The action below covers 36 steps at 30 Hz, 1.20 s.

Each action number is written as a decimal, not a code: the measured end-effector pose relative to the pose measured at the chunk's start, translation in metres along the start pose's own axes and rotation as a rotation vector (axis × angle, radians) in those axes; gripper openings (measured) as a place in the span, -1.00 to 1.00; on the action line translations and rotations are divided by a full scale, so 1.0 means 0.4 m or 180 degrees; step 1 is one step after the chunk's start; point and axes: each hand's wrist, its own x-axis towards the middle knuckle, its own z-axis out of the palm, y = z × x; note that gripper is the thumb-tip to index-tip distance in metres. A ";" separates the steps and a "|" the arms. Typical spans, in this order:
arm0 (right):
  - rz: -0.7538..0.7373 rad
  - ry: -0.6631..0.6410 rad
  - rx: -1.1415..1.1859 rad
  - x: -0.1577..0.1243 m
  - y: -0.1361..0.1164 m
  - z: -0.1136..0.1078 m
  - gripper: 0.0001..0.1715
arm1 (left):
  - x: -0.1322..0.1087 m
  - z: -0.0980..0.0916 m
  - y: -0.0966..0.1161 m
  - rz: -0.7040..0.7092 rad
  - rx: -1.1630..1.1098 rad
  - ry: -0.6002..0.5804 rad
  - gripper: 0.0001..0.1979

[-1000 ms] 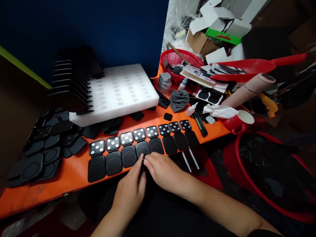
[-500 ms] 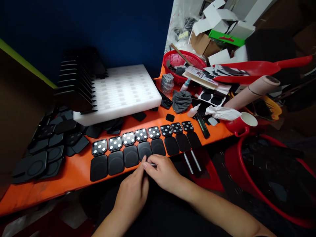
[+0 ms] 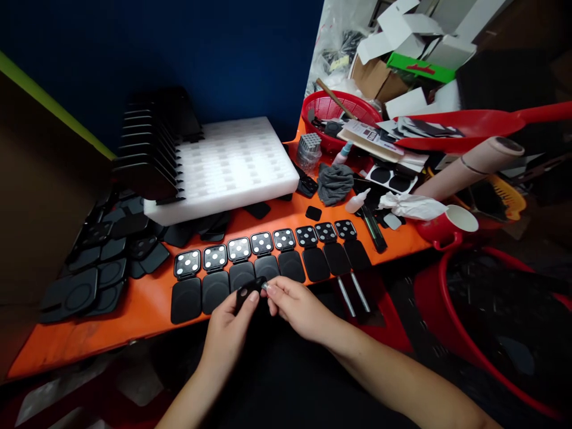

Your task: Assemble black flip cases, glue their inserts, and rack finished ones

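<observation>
One black piece point(image 3: 251, 287), likely light, stiff: best held by edges; left hand point(image 3: 227, 319) pinching it, right hand point(image 3: 298, 305) pinching small silvery part point(image 3: 265, 286).

Black piece point(image 3: 251, 287) partly hidden (left hand point(image 3: 227, 322) covers).

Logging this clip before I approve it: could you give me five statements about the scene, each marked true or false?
1. The left hand and the right hand are close together. True.
2. The left hand holds a dark piece. True.
3. The right hand is gripping the red mug. False: it pinches a small silvery piece.
4. A gray cloth lies right of the white foam block. True.
5. Two metal rods lie on top of the foam block. False: the metal rods show at the front edge of the orange table.
</observation>
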 end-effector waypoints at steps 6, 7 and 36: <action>0.0305 -0.0276 0.0042 -0.024 0.002 0.004 -0.59 | -0.053 -0.018 -0.001 0.1855 0.1714 -0.0071 -0.66; 0.0506 -0.0416 0.0250 -0.029 0.006 0.003 -0.61 | -0.059 -0.023 -0.001 0.2036 0.1937 -0.0113 -0.63; 0.1481 -0.0368 0.1912 -0.024 -0.003 0.037 -0.80 | -0.046 -0.022 -0.034 0.1679 0.1174 0.0440 -0.74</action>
